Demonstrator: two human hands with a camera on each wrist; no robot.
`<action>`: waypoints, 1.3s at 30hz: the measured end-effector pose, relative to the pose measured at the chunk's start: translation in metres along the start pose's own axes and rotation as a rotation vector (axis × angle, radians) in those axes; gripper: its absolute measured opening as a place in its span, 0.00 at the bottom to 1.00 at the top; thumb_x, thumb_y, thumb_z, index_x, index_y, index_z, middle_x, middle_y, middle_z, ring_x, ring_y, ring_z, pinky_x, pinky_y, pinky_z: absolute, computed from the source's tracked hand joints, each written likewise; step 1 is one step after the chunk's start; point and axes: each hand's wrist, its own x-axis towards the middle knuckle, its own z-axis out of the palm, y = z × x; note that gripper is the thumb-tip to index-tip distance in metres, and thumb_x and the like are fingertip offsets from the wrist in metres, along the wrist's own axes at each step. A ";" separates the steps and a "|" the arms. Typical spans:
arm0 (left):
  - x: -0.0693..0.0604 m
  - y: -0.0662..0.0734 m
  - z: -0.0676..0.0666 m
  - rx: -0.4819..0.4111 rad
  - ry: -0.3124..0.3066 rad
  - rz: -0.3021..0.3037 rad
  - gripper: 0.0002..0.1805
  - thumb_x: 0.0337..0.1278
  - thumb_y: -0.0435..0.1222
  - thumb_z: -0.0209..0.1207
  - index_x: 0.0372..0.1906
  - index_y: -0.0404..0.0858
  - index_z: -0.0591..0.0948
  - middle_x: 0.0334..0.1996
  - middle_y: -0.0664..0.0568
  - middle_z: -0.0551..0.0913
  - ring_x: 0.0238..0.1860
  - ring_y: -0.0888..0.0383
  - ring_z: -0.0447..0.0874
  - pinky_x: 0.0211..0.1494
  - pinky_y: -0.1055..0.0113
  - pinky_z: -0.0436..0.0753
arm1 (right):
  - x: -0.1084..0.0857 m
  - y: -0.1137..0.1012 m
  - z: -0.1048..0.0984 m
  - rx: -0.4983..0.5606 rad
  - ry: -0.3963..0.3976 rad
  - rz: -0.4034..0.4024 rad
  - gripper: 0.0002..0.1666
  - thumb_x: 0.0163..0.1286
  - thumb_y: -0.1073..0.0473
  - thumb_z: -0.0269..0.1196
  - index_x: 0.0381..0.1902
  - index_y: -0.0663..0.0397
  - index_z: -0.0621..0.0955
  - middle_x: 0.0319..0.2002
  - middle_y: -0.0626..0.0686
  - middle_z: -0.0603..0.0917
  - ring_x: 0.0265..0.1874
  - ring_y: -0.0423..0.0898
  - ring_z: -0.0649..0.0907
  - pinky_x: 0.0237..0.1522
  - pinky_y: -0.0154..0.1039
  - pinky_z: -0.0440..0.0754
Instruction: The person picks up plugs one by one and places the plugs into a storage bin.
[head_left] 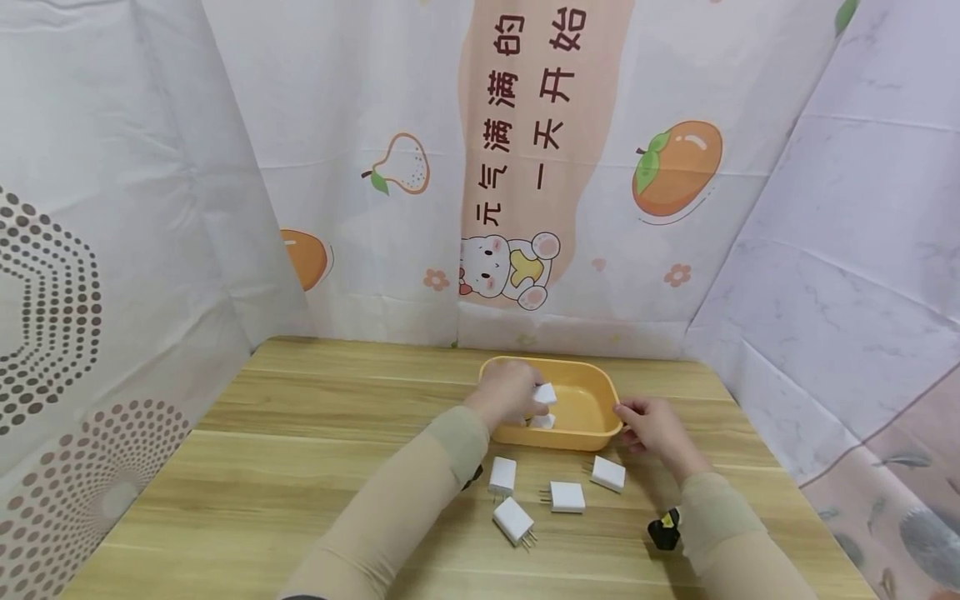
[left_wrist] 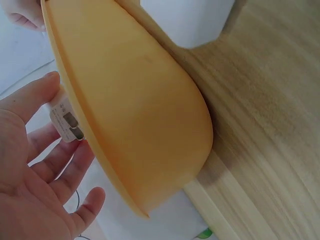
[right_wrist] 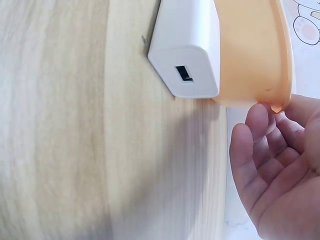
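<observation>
In the head view the left hand [head_left: 512, 392] is over the left part of a yellow basin [head_left: 581, 439], pinching a white charger [head_left: 545, 394]. Another white charger [head_left: 542, 422] lies in the basin below it. The left wrist view shows the left hand [left_wrist: 45, 165] with thumb and fingers on the held charger [left_wrist: 65, 117], partly behind the basin's rim. At the basin's right end, the right hand [head_left: 656, 429] pinches the rim; in the right wrist view its thumb and fingertip meet on the rim's edge.
On the wooden table [head_left: 247, 467], in front of the basin, lie several white chargers, among them one at the left [head_left: 502, 476], one in the middle [head_left: 567, 497] and one nearest the front [head_left: 513, 522]. A small black object [head_left: 663, 531] is beside the right wrist. Printed curtains [head_left: 390, 250] surround the table.
</observation>
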 end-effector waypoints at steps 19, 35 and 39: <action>-0.001 0.007 0.007 0.034 -0.032 -0.027 0.17 0.55 0.55 0.72 0.44 0.52 0.87 0.38 0.64 0.84 0.38 0.61 0.78 0.51 0.55 0.72 | 0.000 -0.002 0.001 0.001 -0.005 0.002 0.21 0.79 0.55 0.58 0.56 0.69 0.80 0.31 0.55 0.81 0.27 0.48 0.83 0.28 0.45 0.86; -0.003 0.009 0.006 0.028 -0.038 -0.015 0.22 0.61 0.54 0.68 0.58 0.52 0.86 0.56 0.63 0.84 0.58 0.58 0.80 0.62 0.50 0.70 | -0.002 -0.001 0.000 0.000 0.001 -0.002 0.21 0.79 0.55 0.58 0.56 0.69 0.80 0.31 0.54 0.81 0.27 0.49 0.83 0.29 0.47 0.86; -0.003 0.010 0.006 0.005 -0.043 -0.014 0.23 0.61 0.55 0.67 0.58 0.51 0.85 0.56 0.62 0.84 0.59 0.57 0.80 0.65 0.47 0.68 | -0.001 -0.001 0.001 0.000 0.002 -0.001 0.21 0.79 0.55 0.58 0.56 0.69 0.80 0.32 0.55 0.81 0.27 0.49 0.83 0.29 0.46 0.86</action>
